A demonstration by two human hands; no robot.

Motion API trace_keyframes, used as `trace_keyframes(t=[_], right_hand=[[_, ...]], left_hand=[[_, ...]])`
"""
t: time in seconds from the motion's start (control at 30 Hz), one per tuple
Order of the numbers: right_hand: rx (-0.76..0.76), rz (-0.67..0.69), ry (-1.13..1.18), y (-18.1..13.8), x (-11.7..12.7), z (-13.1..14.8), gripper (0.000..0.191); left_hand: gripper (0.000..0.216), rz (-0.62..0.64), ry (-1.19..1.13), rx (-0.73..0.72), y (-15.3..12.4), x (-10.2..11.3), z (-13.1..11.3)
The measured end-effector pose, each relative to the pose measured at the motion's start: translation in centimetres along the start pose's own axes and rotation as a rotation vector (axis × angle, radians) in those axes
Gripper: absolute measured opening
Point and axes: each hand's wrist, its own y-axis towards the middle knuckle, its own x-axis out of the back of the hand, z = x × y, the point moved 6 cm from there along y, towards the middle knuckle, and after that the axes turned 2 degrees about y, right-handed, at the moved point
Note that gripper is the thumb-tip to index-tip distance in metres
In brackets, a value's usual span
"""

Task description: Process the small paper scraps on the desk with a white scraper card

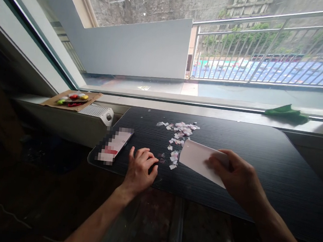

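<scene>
Small torn scraps of paper lie in a loose heap on the dark table, with a trail of them running toward me. My right hand grips a flat white card by its right end, thumb on top. The card's left edge is close beside the scraps; whether it touches them I cannot tell. My left hand hovers at or rests on the near table edge, fingers spread and slightly bent, holding nothing. A few see-through bits lie near its fingertips.
A phone-like flat object, partly blurred out, lies at the table's left end. Beyond it are a white heater and brown paper with colourful items. A green cloth sits on the sill by the window.
</scene>
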Motion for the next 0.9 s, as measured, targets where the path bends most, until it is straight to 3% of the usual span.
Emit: trace_keyframes(t=[0.13, 0.23, 0.33, 0.53, 0.7, 0.9], right_hand=[[-0.011, 0.036, 0.043, -0.1, -0.7, -0.5, 0.027], [-0.006, 0.02, -0.038, -0.2, 0.0, -0.8, 0.024], [0.005, -0.013, -0.032, -0.2, 0.5, -0.6, 0.024], [0.017, 0.021, 0.046, -0.3, -0.9, 0.3, 0.025], [-0.002, -0.02, -0.037, -0.7, 0.7, -0.2, 0.023], [-0.053, -0.029, -0.005, -0.4, 1.5, -0.6, 0.024]], left_hand=[[0.021, 0.111, -0.03, -0.13, 0.5, -0.6, -2.7], [0.019, 0.173, -0.04, -0.167, 0.4, -1.0, -3.4], [0.016, 0.16, -0.026, -0.157, 0.7, -0.9, -3.2], [0.024, 0.189, 0.08, -0.174, 1.7, -1.6, -2.9], [0.021, 0.145, 0.09, -0.126, 1.0, -0.8, -2.4], [0.031, 0.163, 0.05, -0.237, 0.9, -1.2, -4.6]])
